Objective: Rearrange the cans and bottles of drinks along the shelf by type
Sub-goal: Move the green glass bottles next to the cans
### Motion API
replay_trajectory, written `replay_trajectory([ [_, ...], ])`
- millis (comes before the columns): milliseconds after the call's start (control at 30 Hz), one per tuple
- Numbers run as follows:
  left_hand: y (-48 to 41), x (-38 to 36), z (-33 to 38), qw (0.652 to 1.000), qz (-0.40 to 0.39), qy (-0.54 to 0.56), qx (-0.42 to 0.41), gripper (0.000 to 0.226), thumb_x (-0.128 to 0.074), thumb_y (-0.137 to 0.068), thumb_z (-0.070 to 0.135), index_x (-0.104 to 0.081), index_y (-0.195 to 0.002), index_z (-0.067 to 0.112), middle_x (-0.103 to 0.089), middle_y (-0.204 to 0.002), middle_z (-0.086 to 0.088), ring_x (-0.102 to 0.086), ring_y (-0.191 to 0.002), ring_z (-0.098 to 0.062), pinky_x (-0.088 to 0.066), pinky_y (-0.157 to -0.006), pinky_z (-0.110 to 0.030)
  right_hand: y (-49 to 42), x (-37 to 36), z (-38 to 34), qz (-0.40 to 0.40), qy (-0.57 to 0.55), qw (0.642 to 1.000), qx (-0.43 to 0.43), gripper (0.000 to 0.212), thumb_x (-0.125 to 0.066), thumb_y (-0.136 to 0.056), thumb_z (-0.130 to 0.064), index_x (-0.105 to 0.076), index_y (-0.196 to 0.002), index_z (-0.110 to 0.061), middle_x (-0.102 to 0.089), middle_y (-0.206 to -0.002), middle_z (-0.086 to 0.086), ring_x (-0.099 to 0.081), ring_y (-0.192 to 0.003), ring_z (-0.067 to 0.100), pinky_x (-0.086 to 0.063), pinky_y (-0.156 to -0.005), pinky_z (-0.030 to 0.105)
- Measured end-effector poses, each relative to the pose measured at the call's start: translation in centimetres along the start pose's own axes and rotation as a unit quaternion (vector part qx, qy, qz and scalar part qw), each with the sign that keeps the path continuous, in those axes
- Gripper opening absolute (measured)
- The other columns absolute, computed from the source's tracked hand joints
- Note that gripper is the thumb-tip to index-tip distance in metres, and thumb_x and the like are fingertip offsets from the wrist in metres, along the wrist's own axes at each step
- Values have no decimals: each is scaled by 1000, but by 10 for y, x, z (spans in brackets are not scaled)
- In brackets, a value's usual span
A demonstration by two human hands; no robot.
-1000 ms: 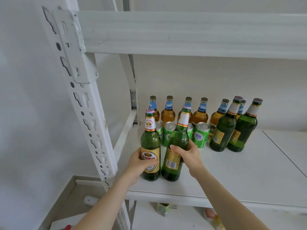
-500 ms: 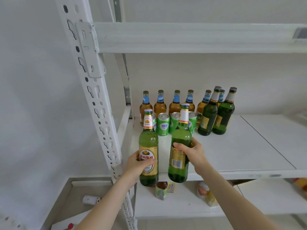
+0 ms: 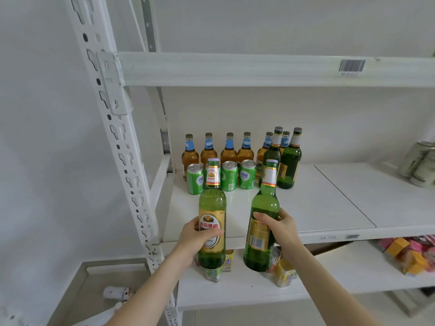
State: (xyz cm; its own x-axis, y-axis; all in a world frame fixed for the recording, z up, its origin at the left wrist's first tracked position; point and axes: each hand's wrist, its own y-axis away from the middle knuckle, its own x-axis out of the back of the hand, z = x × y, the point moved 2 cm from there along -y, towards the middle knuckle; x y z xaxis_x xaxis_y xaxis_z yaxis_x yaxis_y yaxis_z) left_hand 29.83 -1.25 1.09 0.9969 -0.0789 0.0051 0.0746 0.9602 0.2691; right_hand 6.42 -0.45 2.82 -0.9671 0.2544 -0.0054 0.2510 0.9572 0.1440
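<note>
Left hand (image 3: 195, 236): fingers (image 3: 213, 232) curl round the label of the gold-labelled bottle (image 3: 211, 203). Right hand (image 3: 281, 228): fingers (image 3: 261, 218) wrap the second green bottle (image 3: 263, 203) below its shoulder. Both bottles stood on the shelf (image 3: 317, 208) a second ago. They are now held off it, before its front edge, wider apart, the right one tilted. The green cans (image 3: 229, 176) and amber bottles (image 3: 228, 151) are unchanged at the rear.

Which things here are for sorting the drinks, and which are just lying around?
For the job: gold-label bottle in the left hand, green bottle in the right hand, amber bottles, green cans, standing green bottles, silver cans.
Just lying about: snack packets, small cartons, barcode sticker.
</note>
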Motion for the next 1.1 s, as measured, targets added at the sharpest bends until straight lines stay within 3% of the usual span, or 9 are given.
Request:
replay_trajectory([
  [100,7,-25,1,1000,-5,3,0,38,-84,-71,14,-68,-105,18,-77,-94,-1,-71,-91,-19,-56,-72,-30,2,23,1,2,-16,1000,-6,41,-83,-75,-22,-63,-110,-15,-72,-102,9,-70,-91,26,-57,-69,38],
  [167,11,-44,1,1000,-5,2,-1,38,-85,-71,16,-68,-105,19,-77,-96,-1,-71,-92,-19,-57,-74,-32,3,42,1,2,-22,1000,-9,38,-82,-75,-22,-63,-108,-16,-71,-101,9,-69,-91,25,-55,-66,36],
  [233,15,-65,-1,1000,-4,0,1,41,-86,-70,19,-68,-106,19,-77,-98,-2,-71,-94,-21,-58,-81,-37,3,64,2,0,-22,1000,-14,37,-82,-75,-23,-63,-105,-17,-72,-101,9,-69,-91,26,-56,-69,38],
  [333,22,-101,-3,1000,-1,5,1,39,-85,-70,18,-68,-106,19,-77,-95,-2,-72,-91,-21,-57,-74,-33,2,103,1,1,-18,1000,-24,38,-84,-73,-23,-64,-105,-16,-73,-101,11,-70,-93,29,-59,-79,46],
  [400,27,-126,-5,1000,1,5,-1,39,-86,-70,19,-69,-105,19,-77,-95,-1,-72,-91,-20,-57,-71,-31,2,131,-2,-1,-14,1000,-25,39,-83,-74,-22,-63,-106,-14,-73,-101,11,-71,-92,29,-59,-78,44],
  [533,34,-177,-8,1000,1,11,-5,40,-86,-69,21,-68,-105,21,-77,-98,-1,-71,-94,-20,-57,-76,-32,2,185,-8,-10,2,1000,-19,39,-81,-76,-23,-62,-109,-14,-72,-100,11,-70,-91,28,-57,-69,38],
  [767,27,-255,0,1000,-12,4,-6,45,-87,-67,22,-68,-107,21,-76,-100,0,-69,-98,-21,-57,-86,-38,-11,260,-8,3,-5,1000,-24,38,-82,-76,-20,-63,-109,-15,-72,-100,12,-70,-91,30,-58,-78,43],
  [933,8,-299,13,999,-32,-11,-18,40,-86,-70,19,-68,-105,20,-76,-97,2,-70,-92,-16,-55,-70,-26,-35,298,-6,24,-21,999,-23,40,-83,-74,-18,-64,-108,-13,-72,-99,13,-70,-91,32,-58,-76,43],
  [1100,-27,-342,27,998,-61,-26,-21,39,-85,-71,20,-68,-106,19,-76,-97,1,-71,-91,-16,-55,-66,-25,-68,333,-10,44,-25,999,-18,38,-82,-74,-21,-63,-107,-16,-72,-100,12,-70,-91,32,-59,-80,48],
])
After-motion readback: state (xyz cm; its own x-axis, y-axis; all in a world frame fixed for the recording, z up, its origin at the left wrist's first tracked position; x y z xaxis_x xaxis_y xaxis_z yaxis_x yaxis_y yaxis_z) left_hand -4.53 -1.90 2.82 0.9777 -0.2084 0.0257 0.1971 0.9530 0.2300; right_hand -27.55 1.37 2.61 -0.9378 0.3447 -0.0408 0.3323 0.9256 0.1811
